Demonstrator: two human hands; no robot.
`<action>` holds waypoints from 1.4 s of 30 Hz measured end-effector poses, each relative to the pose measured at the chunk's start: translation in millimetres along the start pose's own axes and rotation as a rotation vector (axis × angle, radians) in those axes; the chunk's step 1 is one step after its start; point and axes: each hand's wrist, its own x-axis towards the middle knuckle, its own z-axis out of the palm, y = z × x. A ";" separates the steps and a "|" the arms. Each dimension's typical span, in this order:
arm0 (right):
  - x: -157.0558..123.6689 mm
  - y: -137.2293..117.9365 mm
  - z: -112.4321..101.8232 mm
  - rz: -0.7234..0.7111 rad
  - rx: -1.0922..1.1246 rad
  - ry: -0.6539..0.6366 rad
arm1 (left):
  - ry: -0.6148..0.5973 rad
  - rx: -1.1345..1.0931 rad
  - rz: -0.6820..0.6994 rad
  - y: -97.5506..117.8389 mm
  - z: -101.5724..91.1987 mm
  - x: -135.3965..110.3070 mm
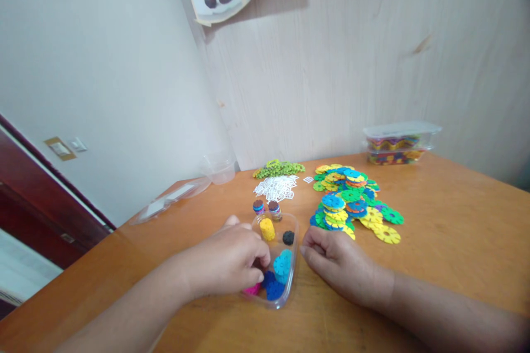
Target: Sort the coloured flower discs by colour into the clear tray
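A clear plastic box [285, 300] lies on the table in front of me. In it are a yellow stack of small notched discs [267, 229], a black stack [289, 237], light blue discs [282, 266], dark blue discs [274, 288] and pink discs [252, 289]. My left hand [232, 259] reaches over the box's left side with fingers curled down; what they may hold is hidden. Closed in a loose fist, my right hand [337, 265] rests on the table just right of the box, with nothing visible in it. Two small multicoloured disc stacks [274, 209] stand behind the box.
Large notched discs [351, 196] are heaped at the right. White flat pieces [276, 188] and green pieces [281, 169] lie farther back. Clear boxes of coloured pieces [399, 143] are stacked by the wall. A clear tub [219, 168] and plastic bags [169, 198] lie at left.
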 end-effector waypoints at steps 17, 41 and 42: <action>-1.0 1.3 0.3 -0.004 0.012 0.002 | 0.004 0.152 0.027 -0.3 11.1 16.0; 0.1 2.7 0.5 -0.007 -0.014 -0.004 | -0.259 -0.316 -0.147 -16.3 -12.3 -4.3; -0.1 2.7 0.5 -0.007 -0.013 -0.005 | -0.267 -0.332 -0.153 -15.5 -10.8 -4.4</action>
